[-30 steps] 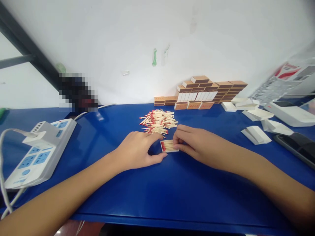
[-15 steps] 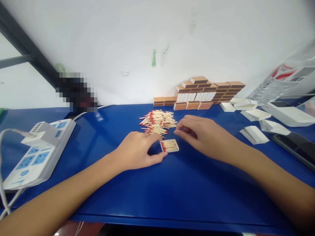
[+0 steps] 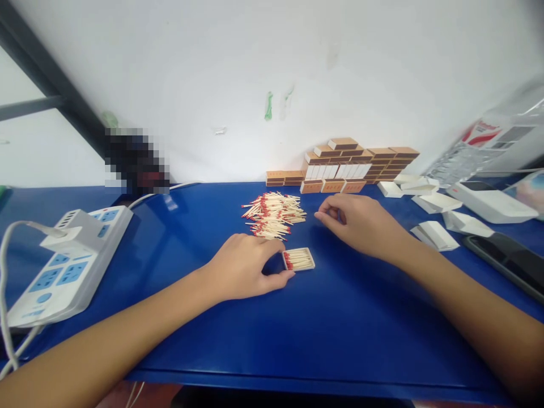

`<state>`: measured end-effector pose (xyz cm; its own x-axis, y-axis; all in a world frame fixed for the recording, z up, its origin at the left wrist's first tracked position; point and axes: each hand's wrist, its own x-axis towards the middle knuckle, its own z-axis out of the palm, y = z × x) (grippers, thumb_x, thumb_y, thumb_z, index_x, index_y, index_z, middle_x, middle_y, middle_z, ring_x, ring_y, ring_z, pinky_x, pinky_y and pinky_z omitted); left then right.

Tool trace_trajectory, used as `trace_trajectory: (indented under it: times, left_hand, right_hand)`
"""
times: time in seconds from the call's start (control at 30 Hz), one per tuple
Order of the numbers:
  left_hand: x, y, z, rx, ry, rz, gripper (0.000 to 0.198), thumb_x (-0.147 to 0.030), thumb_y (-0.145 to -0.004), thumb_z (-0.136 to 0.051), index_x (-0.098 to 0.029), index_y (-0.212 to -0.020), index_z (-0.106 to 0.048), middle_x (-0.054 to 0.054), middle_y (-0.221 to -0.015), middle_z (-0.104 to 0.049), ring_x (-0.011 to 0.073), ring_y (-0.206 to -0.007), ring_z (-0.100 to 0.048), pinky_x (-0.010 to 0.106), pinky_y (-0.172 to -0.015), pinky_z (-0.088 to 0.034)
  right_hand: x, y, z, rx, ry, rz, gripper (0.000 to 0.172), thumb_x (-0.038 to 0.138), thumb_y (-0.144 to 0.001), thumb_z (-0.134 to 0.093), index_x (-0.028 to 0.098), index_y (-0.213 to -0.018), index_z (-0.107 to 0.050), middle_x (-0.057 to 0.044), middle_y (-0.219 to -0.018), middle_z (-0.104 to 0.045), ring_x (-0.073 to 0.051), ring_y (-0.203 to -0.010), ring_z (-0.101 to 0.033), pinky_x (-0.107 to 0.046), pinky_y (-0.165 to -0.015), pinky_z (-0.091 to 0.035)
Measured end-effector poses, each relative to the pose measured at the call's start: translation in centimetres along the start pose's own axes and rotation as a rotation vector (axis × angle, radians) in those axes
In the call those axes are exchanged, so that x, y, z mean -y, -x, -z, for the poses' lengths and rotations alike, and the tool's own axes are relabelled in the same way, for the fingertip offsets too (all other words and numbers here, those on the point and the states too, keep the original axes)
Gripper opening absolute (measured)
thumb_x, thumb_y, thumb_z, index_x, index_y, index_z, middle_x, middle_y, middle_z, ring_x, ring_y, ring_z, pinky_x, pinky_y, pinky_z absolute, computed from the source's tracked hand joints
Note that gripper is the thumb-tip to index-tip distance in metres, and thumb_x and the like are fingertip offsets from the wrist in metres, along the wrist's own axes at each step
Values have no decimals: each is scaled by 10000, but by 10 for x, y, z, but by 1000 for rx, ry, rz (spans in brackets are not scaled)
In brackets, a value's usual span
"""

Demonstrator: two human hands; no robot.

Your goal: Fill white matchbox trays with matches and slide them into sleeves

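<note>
Here the left hand (image 3: 246, 266) pinches a small white cardboard tray of matches (image 3: 300, 259) on the blue counter (image 3: 297, 340). The right hand (image 3: 361, 224), fingers curled, sits beside the loose pile of red-tipped matches (image 3: 274, 214); whether it grips anything, I cannot tell

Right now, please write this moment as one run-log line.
left hand: holds match tray | right hand: beside match pile, apart | matchboxes: stacked at wall
</note>
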<state>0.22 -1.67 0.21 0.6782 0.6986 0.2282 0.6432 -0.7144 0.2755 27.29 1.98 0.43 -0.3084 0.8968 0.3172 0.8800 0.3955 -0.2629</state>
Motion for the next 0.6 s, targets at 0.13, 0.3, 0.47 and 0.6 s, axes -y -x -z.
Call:
trace_trajectory:
  times: [0.13, 0.3, 0.47, 0.6]
  left_hand:
    - [1, 0, 0, -73, -17, -10, 359, -516, -886, -656, -195, -1032, -726, -36, -588, -610, 120, -504, -555, 247, -535, -362]
    - [2, -1, 2, -44, 9, 4, 312, -498, -879, -681, -205, -975, -734, -45, -575, -590, 113, -494, -537, 244, -529, -351]
    - [3, -3, 1, -2, 9, 27, 309, -496, -884, -676, -211, -989, -730, -43, -574, -583, 120, -493, -521, 250, -525, -328]
    - [6, -3, 1, -3, 9, 25, 316, -497, -882, -671, -202, -975, -734, -37, -576, -585, 120, -493, -515, 250, -528, -336]
  right_hand:
    - [-4, -2, -1, 10, 7, -35, 207, 363, -948, -573, 225, -810, -642, -22, -740, -671, -188, -672, -587, -322, -600, -376]
    - [-4, -3, -1, 20, 9, -57, 201, 362, -947, -576, 224, -821, -651, -20, -739, -668, -187, -670, -583, -320, -602, -371]
    - [-1, -2, -7, 20, -46, 15, 190, 344, -961, -566, 220, -839, -644, -34, -781, -652, -190, -704, -578, -321, -623, -388]
    - [0, 0, -16, -18, -130, 107, 125, 325, -966, -572, 220, -941, -636, -54, -884, -640, -200, -772, -587, -332, -692, -447]
